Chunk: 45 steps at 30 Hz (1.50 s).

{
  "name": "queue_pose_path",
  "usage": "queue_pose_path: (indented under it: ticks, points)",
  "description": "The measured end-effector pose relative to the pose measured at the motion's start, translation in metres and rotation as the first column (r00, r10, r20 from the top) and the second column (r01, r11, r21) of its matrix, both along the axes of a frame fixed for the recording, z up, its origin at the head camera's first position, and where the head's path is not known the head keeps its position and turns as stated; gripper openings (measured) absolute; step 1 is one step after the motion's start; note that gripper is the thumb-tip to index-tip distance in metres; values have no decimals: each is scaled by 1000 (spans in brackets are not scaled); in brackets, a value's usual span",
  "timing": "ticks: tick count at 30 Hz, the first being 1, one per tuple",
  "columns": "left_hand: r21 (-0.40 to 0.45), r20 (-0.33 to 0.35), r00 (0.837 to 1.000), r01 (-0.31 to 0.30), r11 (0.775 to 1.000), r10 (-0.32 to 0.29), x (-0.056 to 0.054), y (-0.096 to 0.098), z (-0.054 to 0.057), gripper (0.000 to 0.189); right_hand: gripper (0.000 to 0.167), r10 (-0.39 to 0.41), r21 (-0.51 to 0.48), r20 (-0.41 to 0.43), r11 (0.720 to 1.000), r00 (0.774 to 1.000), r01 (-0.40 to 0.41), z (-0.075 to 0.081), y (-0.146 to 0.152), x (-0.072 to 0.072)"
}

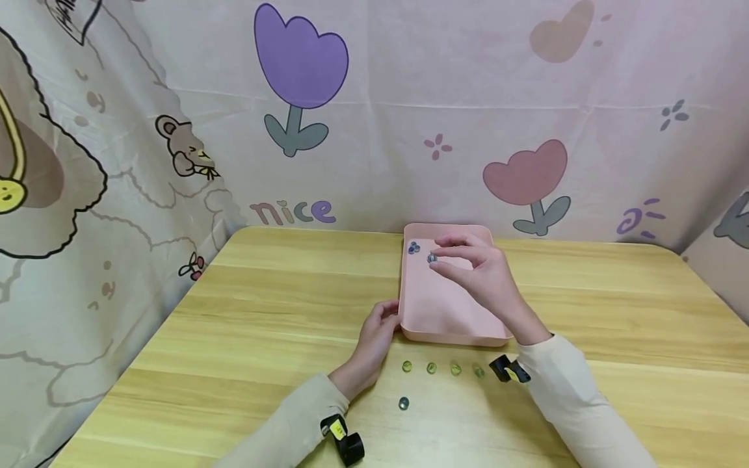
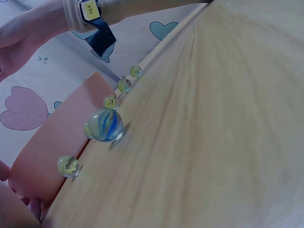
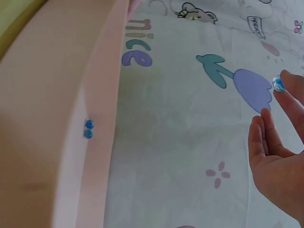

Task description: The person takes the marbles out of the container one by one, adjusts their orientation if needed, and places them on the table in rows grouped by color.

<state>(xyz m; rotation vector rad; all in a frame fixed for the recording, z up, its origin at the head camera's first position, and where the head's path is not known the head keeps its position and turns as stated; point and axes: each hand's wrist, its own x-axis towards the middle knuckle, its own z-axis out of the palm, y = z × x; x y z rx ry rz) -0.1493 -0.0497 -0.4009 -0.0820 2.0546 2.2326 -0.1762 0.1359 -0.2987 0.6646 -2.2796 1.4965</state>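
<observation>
My right hand is raised over the pink tray, pinching a clear glass marble with blue streaks between thumb and fingertip; the other fingers are spread apart. This same blue marble shows at the fingertips in the right wrist view. Three blue marbles lie together in the tray's far left corner. My left hand rests its fingers against the outside of the tray's left wall, close to the near corner.
Several yellow-green marbles sit in a row on the wooden table, just in front of the tray. Nearer me is another blue-streaked marble. A printed cloth hangs behind the table.
</observation>
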Motion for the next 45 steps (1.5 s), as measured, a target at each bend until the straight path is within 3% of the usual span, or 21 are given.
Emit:
queue_pose_path:
  ticks: [6, 17, 33, 45]
  points:
    - [-7, -9, 1000, 7, 1000, -7, 0, -1, 1, 39, 20, -4, 28, 6, 1000, 1000, 4, -7, 9, 4]
    - [-16, 11, 1000, 8, 1000, -8, 0, -2, -3, 37, 19, -19, 105, -81, 994, 997, 27, -19, 14, 14]
    - [-6, -4, 1000, 9, 1000, -9, 1, -4, -3, 38, 18, 11, 140, 81, 990, 997, -22, -30, 18, 22]
    - [-1, -9, 1000, 6, 1000, -6, 2, -1, 0, 39, 14, 41, 187, 138, 980, 990, -67, -36, 19, 32]
